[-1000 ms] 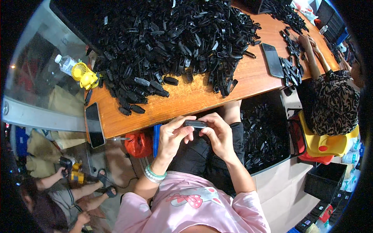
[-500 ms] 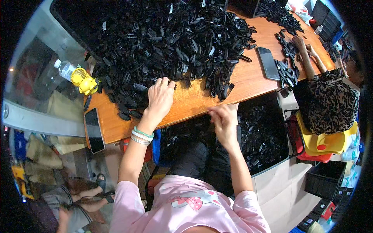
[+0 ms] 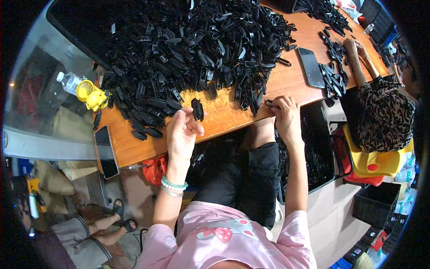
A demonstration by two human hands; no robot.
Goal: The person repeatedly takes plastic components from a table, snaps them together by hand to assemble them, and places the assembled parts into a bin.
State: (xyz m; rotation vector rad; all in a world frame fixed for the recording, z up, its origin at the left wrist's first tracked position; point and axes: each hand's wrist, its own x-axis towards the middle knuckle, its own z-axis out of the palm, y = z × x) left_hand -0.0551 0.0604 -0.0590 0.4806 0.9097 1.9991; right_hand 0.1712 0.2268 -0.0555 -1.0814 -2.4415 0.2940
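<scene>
My left hand (image 3: 182, 132) holds a small black plastic part (image 3: 197, 109) pinched at its fingertips, just over the near edge of the wooden table (image 3: 224, 117). My right hand (image 3: 285, 115) rests at the table's edge with its fingers closed on another black plastic piece (image 3: 270, 104). A large heap of black plastic parts (image 3: 192, 54) covers the table beyond both hands. I wear a pink shirt and beaded bracelets on the left wrist.
A phone (image 3: 106, 152) lies at the table's left corner, next to a yellow mini fan (image 3: 92, 95) and a water bottle (image 3: 68, 81). Another phone (image 3: 311, 67) lies at the right, where a co-worker's hand (image 3: 354, 48) handles parts. A bin of black parts (image 3: 319, 152) stands below.
My left hand drew back from the heap toward the table's edge with a black part in it. My right hand rose from below the table up to its edge.
</scene>
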